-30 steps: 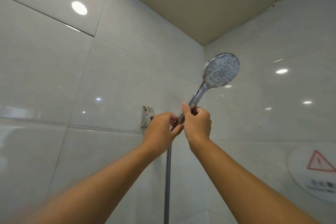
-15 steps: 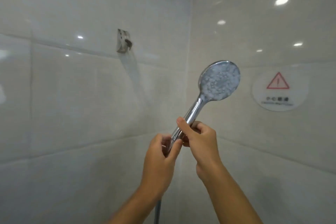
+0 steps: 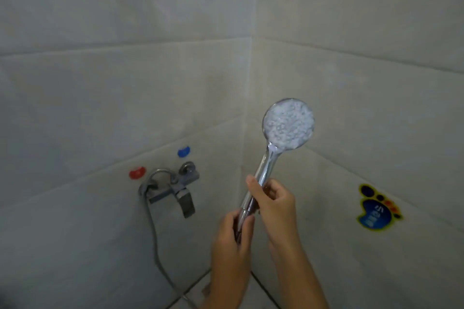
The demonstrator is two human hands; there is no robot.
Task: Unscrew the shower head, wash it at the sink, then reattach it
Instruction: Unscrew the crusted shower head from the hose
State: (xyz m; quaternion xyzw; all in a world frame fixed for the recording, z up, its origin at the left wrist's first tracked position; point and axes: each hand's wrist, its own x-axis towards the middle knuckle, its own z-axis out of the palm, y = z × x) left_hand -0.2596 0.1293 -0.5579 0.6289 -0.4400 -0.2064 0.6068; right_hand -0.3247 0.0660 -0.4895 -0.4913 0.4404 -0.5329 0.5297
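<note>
The chrome shower head [image 3: 288,125] points up with its round white spray face towards me, in front of the tiled corner. My right hand [image 3: 275,202] is wrapped around the lower part of its handle. My left hand [image 3: 232,236] sits just below, closed on the hose nut at the handle's base. The metal hose [image 3: 153,228] loops from the wall mixer tap [image 3: 173,189] down towards the floor and back behind my left arm.
Red [image 3: 137,172] and blue [image 3: 183,151] markers sit on the left wall above the tap. A blue footprint sticker [image 3: 376,209] is on the right wall. Floor tiles [image 3: 193,293] show at the bottom.
Both hands have lowered the shower head well below the wall bracket, which is out of view now. The view has tilted down, bringing the mixer tap and floor into sight.
</note>
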